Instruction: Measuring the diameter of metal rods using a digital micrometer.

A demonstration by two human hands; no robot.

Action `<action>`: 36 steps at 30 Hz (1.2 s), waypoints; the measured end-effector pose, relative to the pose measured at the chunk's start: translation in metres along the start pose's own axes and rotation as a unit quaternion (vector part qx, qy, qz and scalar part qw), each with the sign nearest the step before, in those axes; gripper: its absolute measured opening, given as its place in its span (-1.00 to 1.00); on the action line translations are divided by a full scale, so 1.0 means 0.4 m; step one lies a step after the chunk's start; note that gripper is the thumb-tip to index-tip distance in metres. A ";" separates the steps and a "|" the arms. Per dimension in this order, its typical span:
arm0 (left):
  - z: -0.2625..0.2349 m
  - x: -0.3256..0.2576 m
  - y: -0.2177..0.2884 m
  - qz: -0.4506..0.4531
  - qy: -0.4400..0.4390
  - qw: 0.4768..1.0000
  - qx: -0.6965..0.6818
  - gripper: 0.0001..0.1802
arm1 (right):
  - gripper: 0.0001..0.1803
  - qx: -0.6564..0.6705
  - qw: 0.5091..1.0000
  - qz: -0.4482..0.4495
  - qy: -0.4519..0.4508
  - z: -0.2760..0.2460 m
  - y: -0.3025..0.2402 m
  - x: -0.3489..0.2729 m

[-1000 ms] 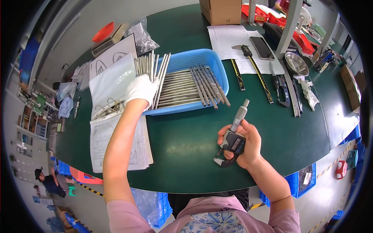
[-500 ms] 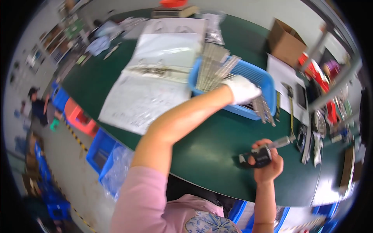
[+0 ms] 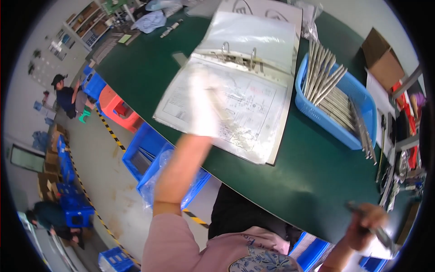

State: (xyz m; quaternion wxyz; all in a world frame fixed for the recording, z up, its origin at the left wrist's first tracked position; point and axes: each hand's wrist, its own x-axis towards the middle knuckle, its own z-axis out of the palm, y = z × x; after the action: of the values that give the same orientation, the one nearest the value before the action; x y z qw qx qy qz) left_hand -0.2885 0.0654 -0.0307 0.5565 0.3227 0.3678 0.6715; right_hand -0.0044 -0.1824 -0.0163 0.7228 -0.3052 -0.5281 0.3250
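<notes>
My left hand [image 3: 203, 108], in a white glove and blurred by motion, hovers over the open ring binder [image 3: 235, 77] with its drawing sheets. A thin pale metal rod [image 3: 218, 105] shows as a streak in its grip. My right hand [image 3: 368, 221] is at the table's near right edge, closed around a grey hand-held measuring tool [image 3: 380, 233]. A blue basket [image 3: 317, 115] with several long metal rods [image 3: 324, 75] sits to the right of the binder, apart from both hands.
The green table [image 3: 299, 181] bears a cardboard box [image 3: 383, 59] and tools [image 3: 385, 136] along its right side. Below its left edge are blue bins [image 3: 147, 156], a clear plastic bag [image 3: 158, 181] and a red stool [image 3: 118, 109]. People [image 3: 68, 96] sit farther left.
My left hand has left the blue basket and swung left over the binder. The view has turned left and down. My right hand still holds the measuring tool.
</notes>
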 end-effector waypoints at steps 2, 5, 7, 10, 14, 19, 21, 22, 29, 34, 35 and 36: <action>-0.122 0.053 0.068 -0.020 0.093 0.995 -0.024 -0.59 | -0.73 -0.107 0.992 -0.053 -0.026 0.021 -0.045 0.013; -0.221 0.112 0.104 0.016 0.149 0.988 0.039 -0.64 | -0.73 -0.178 0.980 -0.064 -0.060 0.055 -0.074 0.052; -0.257 0.137 0.118 -0.052 0.109 0.983 0.135 -0.65 | -0.73 -0.206 0.974 -0.063 -0.076 0.078 -0.078 0.078; -0.274 0.189 0.103 -0.035 0.098 0.976 0.191 -0.64 | -0.73 -0.230 0.968 -0.059 -0.087 0.107 -0.074 0.108; -0.282 0.255 0.077 -0.054 0.094 0.961 0.253 -0.63 | -0.73 -0.256 0.961 -0.048 -0.090 0.123 -0.066 0.134; -0.274 0.306 0.051 -0.072 0.097 0.957 0.264 -0.62 | -0.72 -0.275 0.956 -0.037 -0.090 0.130 -0.052 0.159; -0.275 0.311 0.047 -0.081 0.103 0.951 0.280 -0.63 | -0.71 -0.280 0.955 -0.035 -0.090 0.133 -0.044 0.169; -0.275 0.310 0.043 -0.076 0.107 0.951 0.281 -0.63 | -0.71 -0.279 0.955 -0.033 -0.092 0.134 -0.040 0.175; -0.215 0.237 0.071 0.025 0.118 0.974 0.192 -0.61 | -0.68 -0.265 0.960 -0.026 -0.089 0.132 -0.032 0.197; -0.113 0.040 0.068 0.046 0.069 0.978 0.192 -0.57 | -0.66 -0.212 0.976 0.039 -0.017 0.113 0.008 0.172; -0.089 0.006 0.053 0.055 0.102 0.964 0.239 -0.60 | -0.66 -0.165 0.985 0.046 0.031 0.108 0.022 0.159; -0.064 -0.029 0.033 0.113 0.056 0.964 0.234 -0.62 | -0.65 -0.175 0.977 0.113 0.053 0.101 0.039 0.147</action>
State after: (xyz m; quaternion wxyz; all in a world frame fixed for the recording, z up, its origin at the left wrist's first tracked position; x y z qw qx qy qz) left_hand -0.3147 0.0490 -0.0333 0.3643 0.4451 0.5063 0.6425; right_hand -0.0320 -0.1227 0.0150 0.6439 -0.5015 -0.4998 0.2899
